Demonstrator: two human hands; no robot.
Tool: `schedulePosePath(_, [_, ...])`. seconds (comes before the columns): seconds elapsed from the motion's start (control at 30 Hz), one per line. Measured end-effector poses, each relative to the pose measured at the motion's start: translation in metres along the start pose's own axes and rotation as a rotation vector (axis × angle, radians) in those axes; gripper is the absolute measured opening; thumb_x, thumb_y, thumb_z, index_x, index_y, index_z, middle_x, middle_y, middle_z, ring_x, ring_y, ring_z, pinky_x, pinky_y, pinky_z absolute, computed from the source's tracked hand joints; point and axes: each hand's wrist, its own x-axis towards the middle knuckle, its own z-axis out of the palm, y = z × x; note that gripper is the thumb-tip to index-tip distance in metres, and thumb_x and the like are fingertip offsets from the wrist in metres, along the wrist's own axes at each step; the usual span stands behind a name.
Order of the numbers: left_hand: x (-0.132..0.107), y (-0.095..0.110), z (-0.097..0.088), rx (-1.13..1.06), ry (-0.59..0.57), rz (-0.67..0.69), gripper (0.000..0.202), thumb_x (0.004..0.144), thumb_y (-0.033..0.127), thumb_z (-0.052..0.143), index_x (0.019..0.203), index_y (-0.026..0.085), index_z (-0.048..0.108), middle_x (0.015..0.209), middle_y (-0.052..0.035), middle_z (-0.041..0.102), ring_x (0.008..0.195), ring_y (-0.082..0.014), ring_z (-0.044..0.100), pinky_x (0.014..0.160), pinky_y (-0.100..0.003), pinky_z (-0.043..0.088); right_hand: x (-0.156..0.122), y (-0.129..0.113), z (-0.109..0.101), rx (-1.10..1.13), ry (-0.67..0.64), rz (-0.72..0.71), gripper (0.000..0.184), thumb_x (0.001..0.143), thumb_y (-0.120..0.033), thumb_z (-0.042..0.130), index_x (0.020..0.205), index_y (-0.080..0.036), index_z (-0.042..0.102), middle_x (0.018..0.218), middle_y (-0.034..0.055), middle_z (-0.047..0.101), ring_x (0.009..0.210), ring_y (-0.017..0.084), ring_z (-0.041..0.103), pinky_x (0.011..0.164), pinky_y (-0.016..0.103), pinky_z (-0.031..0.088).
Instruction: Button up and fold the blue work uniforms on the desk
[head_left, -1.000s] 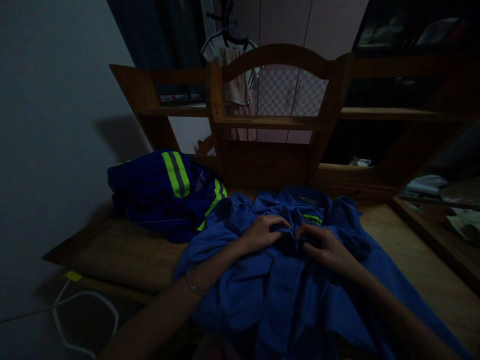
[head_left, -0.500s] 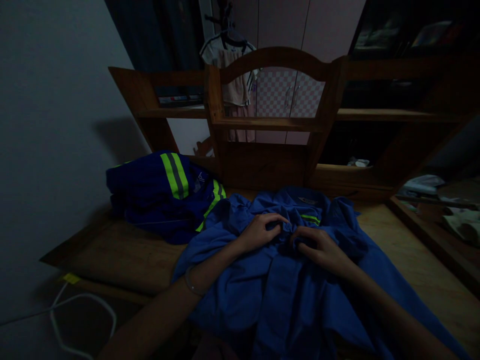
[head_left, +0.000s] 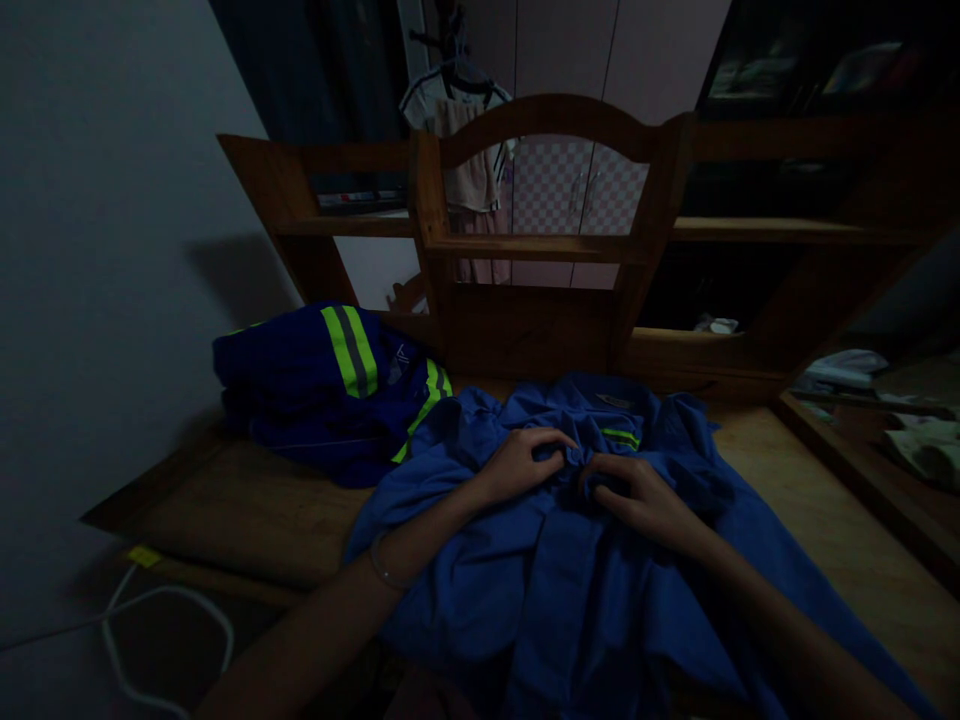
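Observation:
A blue work shirt (head_left: 570,580) lies spread and rumpled on a wooden desk (head_left: 255,510). My left hand (head_left: 521,462) and my right hand (head_left: 641,497) meet at the shirt's front just below the collar. Both pinch the cloth with curled fingers, close together. A thin bracelet circles my left wrist. A small yellow-green stripe shows on the shirt near my right fingers.
A folded pile of dark blue garments with yellow-green reflective stripes (head_left: 322,385) sits at the desk's back left. A wooden shelf unit (head_left: 555,240) rises behind. Clothes hang on a hanger (head_left: 465,130) beyond it. A white cable (head_left: 150,640) lies on the floor at left.
Both hands stay at the shirt's front with only slight finger movement. The view shifted very slightly.

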Motion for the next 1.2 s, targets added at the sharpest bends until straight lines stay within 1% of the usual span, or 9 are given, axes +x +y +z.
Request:
schedulePosePath(0.13, [-0.0003, -0.0017, 0.0004, 0.01, -0.005, -0.002, 0.027, 0.082, 0.011, 0.052, 0.103, 0.019, 0.068, 0.102, -0.0022, 0.069, 0.098, -0.0151, 0.062, 0.092, -0.026, 0.044, -0.0006, 0.0006, 0.0004, -0.016, 0.005, 0.002, 0.018, 0.078, -0.012, 0.047, 0.085, -0.018, 0.062, 0.083, 0.0001, 0.062, 0.077, 0.015, 0.057, 0.071, 0.024, 0.04])
schedulePosePath(0.43, [-0.0012, -0.0014, 0.0016, 0.035, 0.005, 0.008, 0.024, 0.085, 0.016, 0.052, 0.103, 0.02, 0.068, 0.101, -0.0017, 0.069, 0.097, -0.0146, 0.062, 0.09, -0.025, 0.045, 0.0, 0.0013, 0.0015, -0.016, -0.002, -0.028, 0.016, 0.08, -0.013, 0.045, 0.084, -0.018, 0.06, 0.08, -0.0004, 0.06, 0.074, 0.014, 0.055, 0.068, 0.024, 0.038])
schedulePosePath(0.6, [-0.002, -0.0027, 0.0046, 0.115, -0.044, 0.025, 0.025, 0.083, 0.013, 0.051, 0.1, 0.02, 0.068, 0.1, -0.002, 0.069, 0.094, -0.0149, 0.062, 0.09, -0.026, 0.044, 0.0, 0.003, 0.0017, -0.034, -0.014, -0.026, 0.014, 0.081, -0.013, 0.044, 0.081, -0.018, 0.057, 0.077, -0.0008, 0.058, 0.071, 0.013, 0.054, 0.065, 0.023, 0.037])
schedulePosePath(0.77, [-0.0028, -0.0045, 0.0056, 0.176, -0.07, 0.061, 0.026, 0.083, 0.012, 0.05, 0.102, 0.02, 0.066, 0.101, -0.0024, 0.068, 0.095, -0.0151, 0.062, 0.09, -0.026, 0.043, -0.0001, 0.0027, 0.0019, -0.072, -0.028, -0.014, 0.012, 0.081, -0.013, 0.044, 0.079, -0.018, 0.055, 0.073, -0.0017, 0.056, 0.068, 0.012, 0.052, 0.063, 0.022, 0.036])
schedulePosePath(1.0, [-0.0042, -0.0058, 0.005, 0.266, -0.118, 0.079, 0.022, 0.085, 0.016, 0.05, 0.102, 0.02, 0.065, 0.102, -0.0028, 0.067, 0.098, -0.0169, 0.06, 0.091, -0.027, 0.041, 0.0002, 0.0033, 0.0037, -0.117, -0.029, -0.029, 0.012, 0.079, -0.013, 0.046, 0.08, -0.017, 0.057, 0.075, -0.0001, 0.059, 0.068, 0.013, 0.054, 0.063, 0.023, 0.037])
schedulePosePath(1.1, [-0.0043, -0.0052, 0.0051, 0.279, -0.114, 0.078, 0.022, 0.085, 0.016, 0.05, 0.101, 0.02, 0.064, 0.1, -0.0026, 0.067, 0.097, -0.0169, 0.061, 0.091, -0.027, 0.041, -0.0005, 0.0036, 0.0047, -0.118, -0.033, -0.032, 0.012, 0.079, -0.013, 0.046, 0.079, -0.017, 0.057, 0.072, -0.0005, 0.06, 0.066, 0.013, 0.054, 0.061, 0.023, 0.037])
schedulePosePath(1.2, [-0.004, -0.0048, 0.0051, 0.283, -0.107, 0.078, 0.021, 0.085, 0.015, 0.05, 0.1, 0.02, 0.063, 0.098, -0.0023, 0.067, 0.095, -0.0166, 0.061, 0.09, -0.027, 0.042, -0.0013, 0.0043, 0.0053, -0.126, -0.023, -0.017, 0.016, 0.08, -0.014, 0.045, 0.088, -0.018, 0.059, 0.077, -0.0004, 0.063, 0.07, 0.014, 0.057, 0.064, 0.023, 0.039])
